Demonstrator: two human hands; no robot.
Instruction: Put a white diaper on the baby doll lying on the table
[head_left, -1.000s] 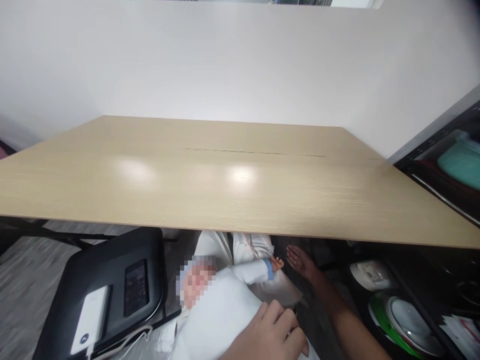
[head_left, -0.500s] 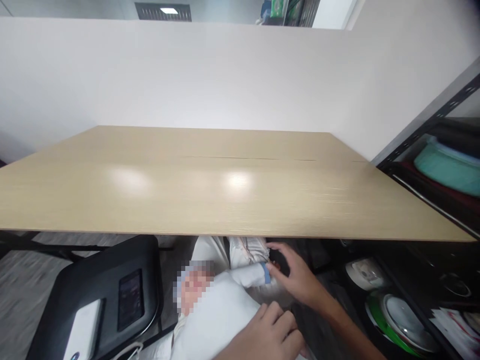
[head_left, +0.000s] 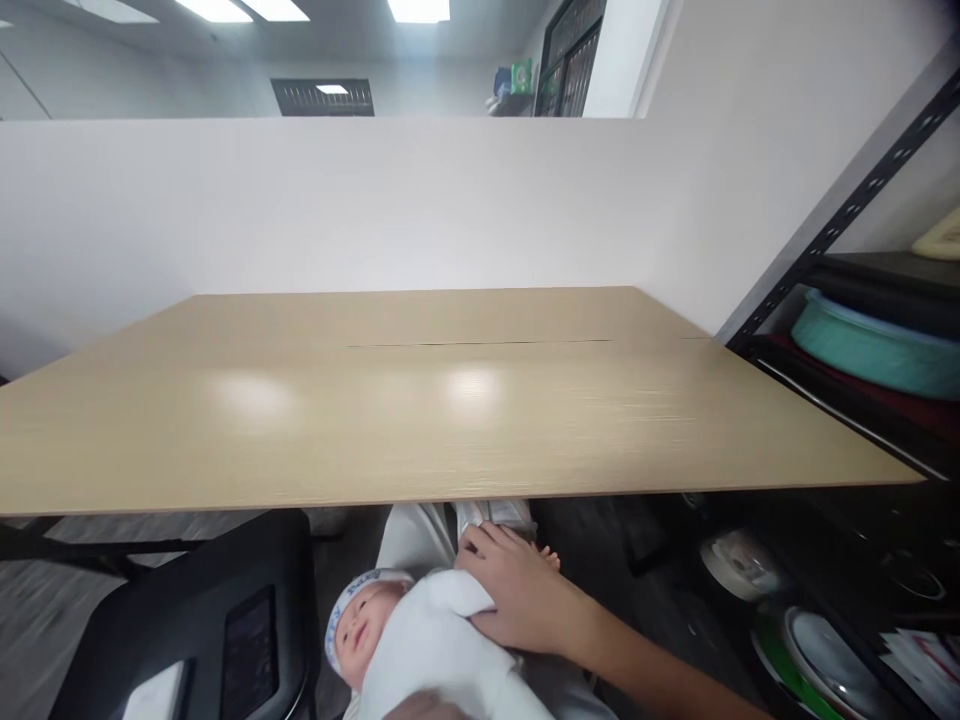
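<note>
A baby doll (head_left: 442,650) in a white top and a white hat with blue print lies across my lap, its head to the left. My right hand (head_left: 517,590) reaches in from the lower right and lies over the doll's forearm, fingers curled round the sleeve; the doll's small fingers stick out beyond it. The blue cuff is hidden under my hand. My left hand (head_left: 425,706) shows only as a strip at the bottom edge, against the doll's body; its fingers are out of sight.
A wooden table (head_left: 465,440) stretches ahead, its front edge above my lap. A black chair (head_left: 172,590) on the left holds a white device (head_left: 156,692) and a dark flat panel (head_left: 250,650). On the right, a rack (head_left: 847,210) carries a teal basin (head_left: 874,345).
My right hand has moved left, from beside the doll's cuff onto its forearm, and its fingers have closed. My left hand has dropped mostly out of view. The camera has tilted up.
</note>
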